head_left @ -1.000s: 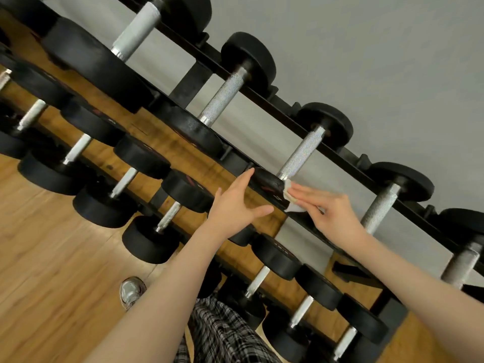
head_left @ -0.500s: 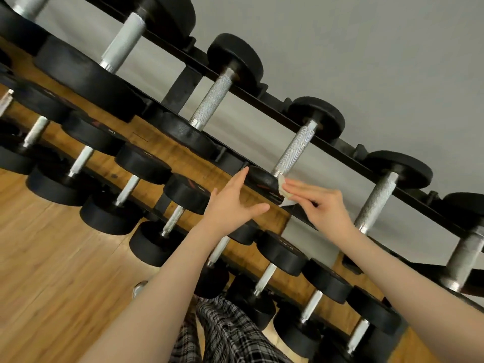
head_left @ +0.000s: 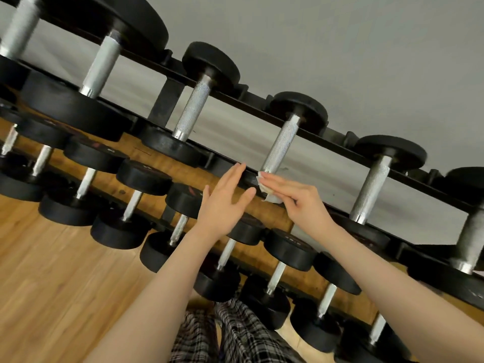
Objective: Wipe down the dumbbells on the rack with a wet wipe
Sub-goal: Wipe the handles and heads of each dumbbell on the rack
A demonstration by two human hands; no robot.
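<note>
A black dumbbell with a knurled steel handle [head_left: 281, 145] lies across the top tier of the black rack [head_left: 251, 100]. My right hand [head_left: 298, 203] presses a small white wet wipe [head_left: 264, 188] against the dumbbell's near head, just below the handle. The fingers lie nearly straight over the wipe. My left hand [head_left: 224, 205] is flat with straight fingers, its fingertips touching the left side of the same head [head_left: 248, 179], which both hands mostly hide.
More black dumbbells [head_left: 193, 111] fill the top tier on both sides, and several smaller ones [head_left: 144, 176] sit on the lower tiers. A grey wall is behind, wood floor [head_left: 52, 284] lies at left, and my plaid trousers [head_left: 235, 334] are below.
The view has shifted so the rack sits lower and farther right. My right hand has slid the wipe slightly along the near head. My left hand stays against it.
</note>
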